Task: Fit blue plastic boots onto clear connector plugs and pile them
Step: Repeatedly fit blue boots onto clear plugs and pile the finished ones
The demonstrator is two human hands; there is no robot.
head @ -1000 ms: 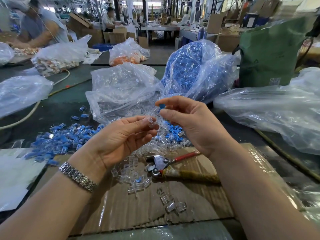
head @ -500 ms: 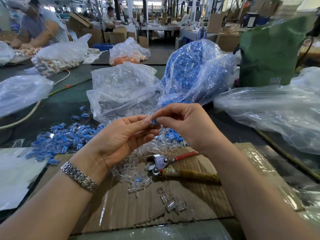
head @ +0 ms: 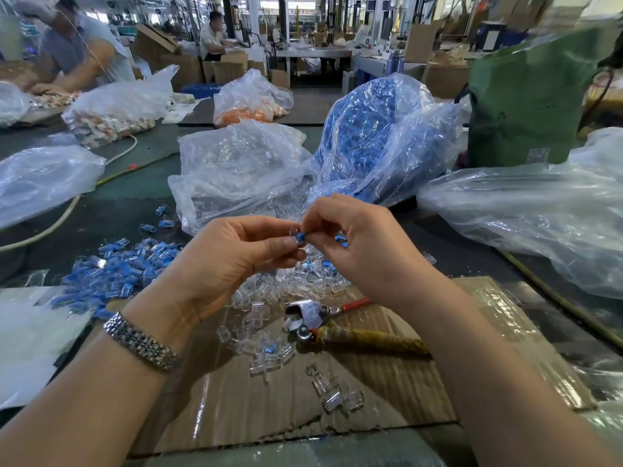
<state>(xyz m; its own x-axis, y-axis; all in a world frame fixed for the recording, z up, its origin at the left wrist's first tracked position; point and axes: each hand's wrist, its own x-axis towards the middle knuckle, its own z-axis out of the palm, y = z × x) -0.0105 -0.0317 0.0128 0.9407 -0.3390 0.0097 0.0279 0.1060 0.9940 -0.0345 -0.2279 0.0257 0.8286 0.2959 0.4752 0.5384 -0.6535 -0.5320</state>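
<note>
While we look down at the desk (head: 135, 203), our left hand (head: 232, 264) pinches a clear plug (head: 292, 233) between thumb and forefinger. Our right hand (head: 364, 251) pinches a blue boot (head: 301, 236) against the plug's end. Below the hands, loose clear plugs (head: 293, 284) lie on cardboard (head: 371, 399), beside pliers (head: 313, 318). Finished blue pieces (head: 114, 267) are piled to the left. At the far side stand a bag of clear plugs (head: 236, 170) and a bag of blue boots (head: 377, 136).
</note>
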